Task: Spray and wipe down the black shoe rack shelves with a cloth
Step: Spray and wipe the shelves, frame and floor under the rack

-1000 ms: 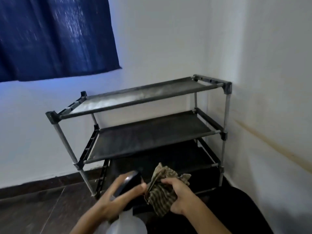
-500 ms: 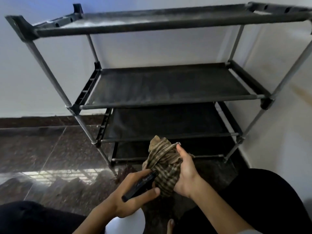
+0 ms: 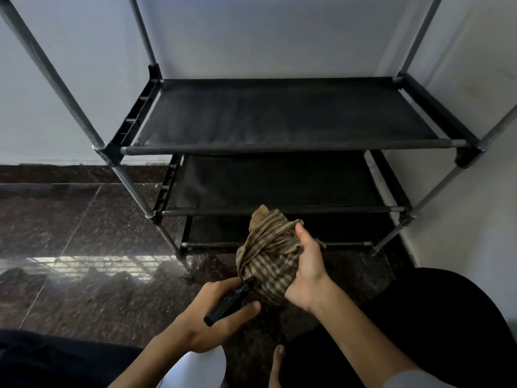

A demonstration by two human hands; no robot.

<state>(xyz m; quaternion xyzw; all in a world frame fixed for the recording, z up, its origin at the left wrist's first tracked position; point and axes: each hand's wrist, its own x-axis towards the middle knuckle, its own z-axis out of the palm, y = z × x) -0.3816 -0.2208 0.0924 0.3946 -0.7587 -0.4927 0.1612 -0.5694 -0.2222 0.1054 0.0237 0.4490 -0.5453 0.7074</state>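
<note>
The black shoe rack (image 3: 279, 119) fills the upper view, with three fabric shelves visible between grey metal poles. My right hand (image 3: 307, 264) grips a bunched brown striped cloth (image 3: 268, 256) low in front of the bottom shelf. My left hand (image 3: 212, 315) holds a spray bottle (image 3: 198, 365) with a white body and a black head (image 3: 229, 299). The nozzle points at the cloth from very close. The bottle's lower part is cut off by the frame edge.
Dark polished stone floor (image 3: 70, 275) spreads to the left with a window reflection on it. White walls stand behind and right of the rack. My dark-clothed knees (image 3: 433, 317) sit at bottom right and bottom left, and a bare toe (image 3: 277, 359) shows between them.
The view has dropped lower and closer to the rack, so the top shelf has left the frame. Both hands keep their hold on the bottle and cloth, still close together.
</note>
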